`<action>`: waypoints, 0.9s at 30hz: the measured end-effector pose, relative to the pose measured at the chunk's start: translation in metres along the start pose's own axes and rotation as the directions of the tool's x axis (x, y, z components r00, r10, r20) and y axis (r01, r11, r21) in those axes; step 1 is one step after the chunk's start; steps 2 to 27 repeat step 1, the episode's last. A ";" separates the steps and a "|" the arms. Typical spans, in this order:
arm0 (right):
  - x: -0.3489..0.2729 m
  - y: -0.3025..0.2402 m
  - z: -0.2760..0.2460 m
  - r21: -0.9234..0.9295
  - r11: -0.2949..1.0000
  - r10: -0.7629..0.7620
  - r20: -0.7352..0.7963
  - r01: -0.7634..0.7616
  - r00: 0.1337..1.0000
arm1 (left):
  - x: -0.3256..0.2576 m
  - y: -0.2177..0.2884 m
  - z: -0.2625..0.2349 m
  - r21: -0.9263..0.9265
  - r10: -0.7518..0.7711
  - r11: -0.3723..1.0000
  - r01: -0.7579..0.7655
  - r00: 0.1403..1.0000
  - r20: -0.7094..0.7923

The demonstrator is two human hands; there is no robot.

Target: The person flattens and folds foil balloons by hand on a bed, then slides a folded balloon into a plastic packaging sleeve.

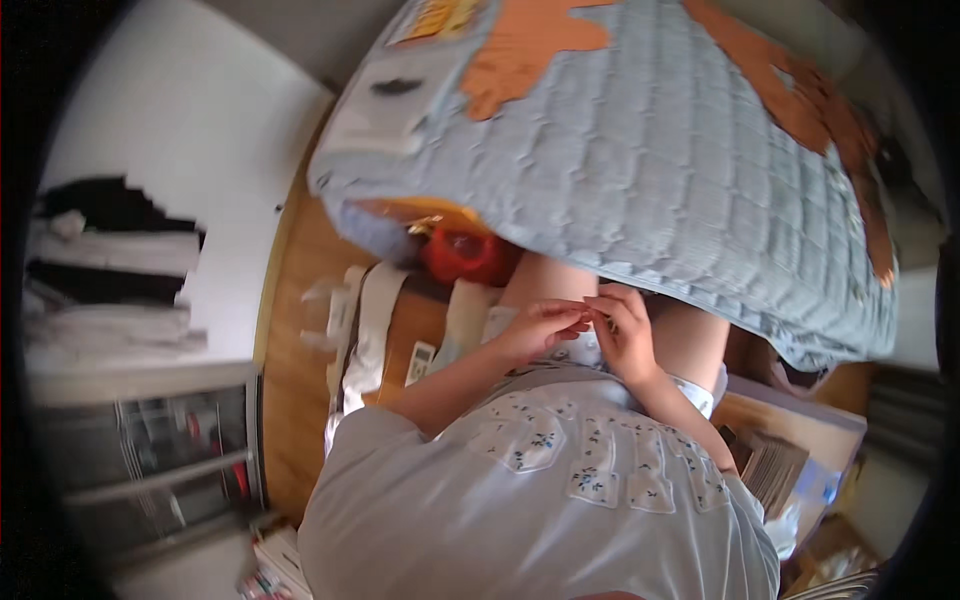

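Note:
Both hands meet above my lap, fingertips touching. My left hand (545,328) has its thumb and fingers pressed together in a pinch. Against it, my right hand (624,325) is bent inward, its thumb and forefinger closed as well. Whatever may lie between the fingertips is too small to make out. Under the hands are my light shorts (562,354), and close in front hangs the edge of a light blue quilted cover (640,190).
Brown-orange flat pieces (535,55), a clear plastic bag (375,125) with something dark and a yellow packet (435,18) lie on the cover. A red bag (465,255) sits below its edge. A white remote (420,362) is at left, a box (840,425) at right.

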State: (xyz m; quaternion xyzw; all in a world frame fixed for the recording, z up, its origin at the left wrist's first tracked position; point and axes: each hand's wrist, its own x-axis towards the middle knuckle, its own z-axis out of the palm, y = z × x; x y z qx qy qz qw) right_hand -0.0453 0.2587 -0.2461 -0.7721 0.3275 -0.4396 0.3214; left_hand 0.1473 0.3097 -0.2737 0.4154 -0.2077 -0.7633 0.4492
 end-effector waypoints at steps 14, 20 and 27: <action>0.001 0.003 0.011 0.017 0.998 0.051 0.049 -0.052 0.997 | -0.009 0.001 -0.013 -0.032 -0.048 0.998 0.048 0.999 0.027; 0.001 0.003 0.011 0.017 0.998 0.051 0.049 -0.052 0.997 | -0.009 0.001 -0.013 -0.032 -0.048 0.998 0.048 0.999 0.027; 0.001 0.003 0.011 0.017 0.998 0.051 0.049 -0.052 0.997 | -0.009 0.001 -0.013 -0.032 -0.048 0.998 0.048 0.999 0.027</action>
